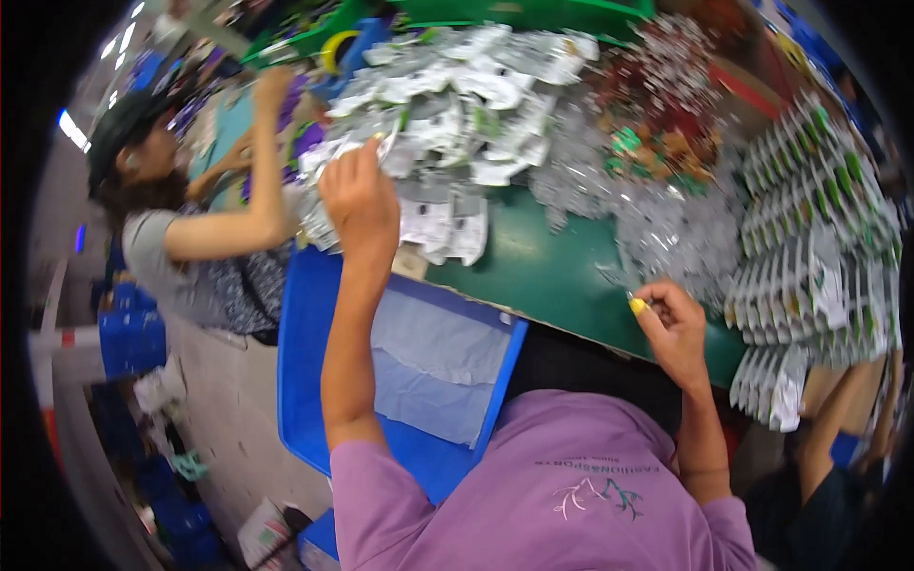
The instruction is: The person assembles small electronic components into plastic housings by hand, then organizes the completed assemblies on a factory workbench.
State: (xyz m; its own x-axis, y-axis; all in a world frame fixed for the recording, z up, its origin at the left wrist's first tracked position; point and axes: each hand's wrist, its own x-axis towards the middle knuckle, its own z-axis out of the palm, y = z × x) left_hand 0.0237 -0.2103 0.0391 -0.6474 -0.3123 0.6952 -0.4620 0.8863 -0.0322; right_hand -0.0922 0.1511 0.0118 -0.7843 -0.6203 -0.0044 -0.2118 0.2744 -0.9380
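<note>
My left hand [360,200] reaches over the near left part of a heap of white and grey printed cards [457,105], some with green patches. Its fingers are curled together, and what they pinch, if anything, is hidden. Over the green tabletop's front edge, my right hand [674,328] is closed in a pinch, with a bit of yellow [637,305] at the thumb tip. A thin clear plastic piece [621,278] seems to stick out of that pinch. Just beyond lies a pile of clear plastic pieces [676,233].
A blue bin [307,381] with a pale sheet inside stands below the table edge [562,276]. Rows of stacked carded packs [790,276] rise at the right. Brown and green small pieces [666,157] lie farther back. Another person [205,228] works at the left; someone's arm [826,428] shows at lower right.
</note>
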